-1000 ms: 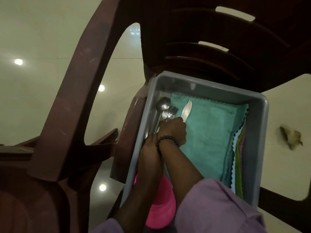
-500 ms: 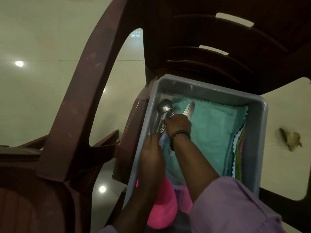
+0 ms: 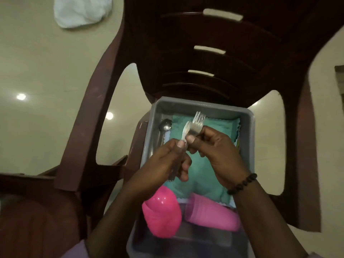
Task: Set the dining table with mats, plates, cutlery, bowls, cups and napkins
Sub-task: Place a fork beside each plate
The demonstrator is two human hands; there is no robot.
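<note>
A grey plastic bin rests on the seat of a dark brown plastic chair. Inside lie a teal cloth, spoons along the left wall, and two stacks of pink cups at the near end. My right hand is raised above the bin, holding forks with tines pointing up. Close beside it, my left hand grips a knife by the handle, blade up. The two hands nearly touch.
The brown chair's slatted backrest rises just beyond the bin, its arms on both sides. More brown chair parts crowd the lower left. A white cloth lies on the glossy cream floor at the far left.
Both hands have lifted out of the bin with cutlery. The forks are now up in my right hand and the knife in my left. The view has shifted to show the pink cups.
</note>
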